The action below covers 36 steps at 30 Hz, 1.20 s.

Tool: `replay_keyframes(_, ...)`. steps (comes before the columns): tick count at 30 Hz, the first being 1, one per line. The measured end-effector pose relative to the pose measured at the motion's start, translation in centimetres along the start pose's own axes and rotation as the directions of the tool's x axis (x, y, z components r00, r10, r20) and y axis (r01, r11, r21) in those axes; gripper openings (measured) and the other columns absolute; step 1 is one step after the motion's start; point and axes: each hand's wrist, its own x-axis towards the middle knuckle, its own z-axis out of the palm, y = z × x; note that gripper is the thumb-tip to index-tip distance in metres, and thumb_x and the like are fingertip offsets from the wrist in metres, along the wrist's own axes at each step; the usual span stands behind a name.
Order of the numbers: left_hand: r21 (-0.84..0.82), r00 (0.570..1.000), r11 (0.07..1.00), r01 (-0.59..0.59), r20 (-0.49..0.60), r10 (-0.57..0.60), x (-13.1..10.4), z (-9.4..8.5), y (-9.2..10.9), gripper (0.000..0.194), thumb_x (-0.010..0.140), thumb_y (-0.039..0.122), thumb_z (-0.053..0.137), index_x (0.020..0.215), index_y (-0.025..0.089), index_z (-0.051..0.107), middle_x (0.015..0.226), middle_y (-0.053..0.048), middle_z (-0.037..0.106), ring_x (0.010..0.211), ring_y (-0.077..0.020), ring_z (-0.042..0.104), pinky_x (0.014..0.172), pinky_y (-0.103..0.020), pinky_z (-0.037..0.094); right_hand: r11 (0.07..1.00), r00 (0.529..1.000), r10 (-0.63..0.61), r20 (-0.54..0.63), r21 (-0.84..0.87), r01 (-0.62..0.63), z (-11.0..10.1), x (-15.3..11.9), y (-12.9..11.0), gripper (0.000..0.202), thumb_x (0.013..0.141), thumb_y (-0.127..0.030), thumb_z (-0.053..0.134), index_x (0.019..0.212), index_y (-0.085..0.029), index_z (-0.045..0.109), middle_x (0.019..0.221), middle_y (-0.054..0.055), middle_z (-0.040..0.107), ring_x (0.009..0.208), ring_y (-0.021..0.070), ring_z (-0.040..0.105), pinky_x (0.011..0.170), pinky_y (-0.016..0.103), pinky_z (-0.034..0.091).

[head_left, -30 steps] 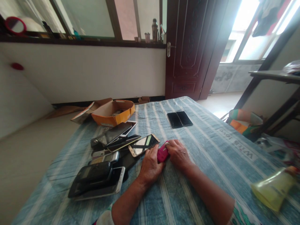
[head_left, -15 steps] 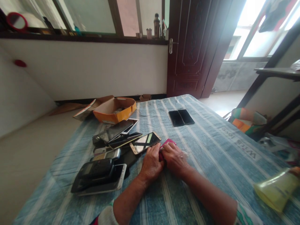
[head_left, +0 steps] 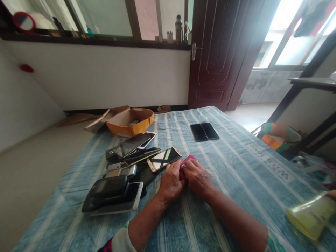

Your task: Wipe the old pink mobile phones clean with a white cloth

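A pink phone [head_left: 189, 158] lies low over the striped bedcover, mostly hidden under my fingers. My left hand [head_left: 170, 181] is closed around its left side. My right hand [head_left: 198, 177] bends over the top of the phone, fingers closed and pressed on it. A bit of white cloth [head_left: 209, 173] shows past the edge of the right hand; the rest is covered. Just left of my fingertips rests a gold-framed phone [head_left: 164, 159] with a reflective screen. Farther off, two black phones [head_left: 204, 132] lie side by side.
A heap of old phones [head_left: 128, 147] and black devices [head_left: 111, 189] spreads to my left. Behind it stands an opened orange cardboard box [head_left: 131, 127]. A yellow translucent bag or container [head_left: 308, 215] is at the right edge. A dark red door [head_left: 217, 63] stands beyond the bed.
The view has shifted slightly. My right fingers have moved a little to the right over the pink phone; my left hand keeps its hold.
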Motion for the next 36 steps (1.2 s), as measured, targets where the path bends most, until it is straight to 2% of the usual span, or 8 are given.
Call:
replay_keyframes(5,0.012,1.000,1.000,-0.020,0.011,0.020,0.0,0.0,0.0,0.060,0.070,0.010,0.060,0.129,0.012,0.049,0.123,-0.013,0.061,0.115,-0.0260,0.053,0.103,-0.038,0.040,1.000,1.000,-0.018,0.018,-0.004,0.018,0.2,0.7,-0.1,0.014,0.090,-0.014,0.052,0.085,-0.018,0.064,0.093,0.007,0.061,0.094,0.0214,0.048,0.082,0.033,0.040)
replay_keyframes(9,0.028,1.000,1.000,-0.006,0.011,0.006,0.0,0.0,0.1,0.062,0.070,0.017,0.066,0.129,0.013,0.049,0.123,-0.012,0.061,0.112,-0.0273,0.054,0.100,-0.039,0.043,0.996,0.996,0.085,0.015,-0.042,-0.085,0.0,1.4,1.8,0.017,0.090,-0.013,0.049,0.084,-0.019,0.065,0.094,0.006,0.061,0.096,0.0208,0.048,0.082,0.031,0.038)
replay_keyframes(14,0.031,1.000,0.999,0.010,-0.011,-0.009,-0.1,-0.2,0.2,0.061,0.069,0.015,0.065,0.128,0.016,0.050,0.121,-0.010,0.061,0.111,-0.0271,0.055,0.094,-0.039,0.046,0.974,0.976,0.216,-0.031,-0.061,-0.218,-0.2,1.3,3.3,0.023,0.089,-0.009,0.046,0.091,-0.019,0.067,0.092,0.006,0.061,0.088,0.0194,0.048,0.077,0.029,0.038)
replay_keyframes(16,0.031,1.000,1.000,-0.002,-0.006,0.002,-0.1,-0.2,0.2,0.060,0.069,0.016,0.065,0.128,0.016,0.050,0.121,-0.010,0.062,0.110,-0.0268,0.055,0.094,-0.038,0.046,0.978,0.979,0.198,-0.045,-0.060,-0.200,-0.1,0.9,2.9,0.023,0.088,-0.007,0.046,0.091,-0.018,0.066,0.092,0.006,0.061,0.089,0.0199,0.048,0.078,0.030,0.038)
replay_keyframes(23,0.047,1.000,0.999,-0.022,0.005,0.022,0.0,-0.2,0.0,0.058,0.069,0.011,0.061,0.126,0.014,0.051,0.120,-0.010,0.062,0.111,-0.0259,0.056,0.099,-0.037,0.043,1.000,1.000,-0.004,-0.001,-0.006,0.004,0.0,0.1,-0.5,0.016,0.090,-0.012,0.050,0.086,-0.018,0.065,0.092,0.007,0.061,0.092,0.0209,0.048,0.082,0.031,0.040)
replay_keyframes(28,0.050,1.000,0.999,-0.014,0.010,0.013,-0.1,-0.2,0.1,0.051,0.071,0.017,0.063,0.121,0.017,0.054,0.114,-0.008,0.064,0.106,-0.0257,0.057,0.093,-0.036,0.046,0.998,0.998,0.067,-0.015,-0.005,-0.067,-0.3,0.4,1.2,0.020,0.089,-0.010,0.047,0.086,-0.020,0.064,0.095,0.006,0.061,0.096,0.0203,0.048,0.082,0.030,0.040)
replay_keyframes(32,0.050,1.000,0.999,-0.010,0.003,0.010,-0.1,-0.3,0.2,0.056,0.069,0.017,0.064,0.124,0.015,0.053,0.114,-0.010,0.064,0.103,-0.0264,0.057,0.091,-0.037,0.046,0.984,0.982,0.180,-0.054,-0.004,-0.180,-0.4,0.4,3.1,0.023,0.087,-0.006,0.047,0.091,-0.019,0.065,0.097,0.006,0.061,0.092,0.0198,0.049,0.080,0.029,0.040)
replay_keyframes(36,0.021,1.000,1.000,-0.010,0.004,0.010,-0.1,-0.3,0.2,0.052,0.069,0.016,0.064,0.121,0.015,0.055,0.113,-0.010,0.064,0.103,-0.0264,0.057,0.091,-0.038,0.046,0.991,0.989,0.133,-0.071,0.003,-0.133,-0.4,0.1,2.3,0.023,0.087,-0.007,0.047,0.092,-0.019,0.066,0.097,0.006,0.062,0.093,0.0204,0.049,0.082,0.029,0.040)
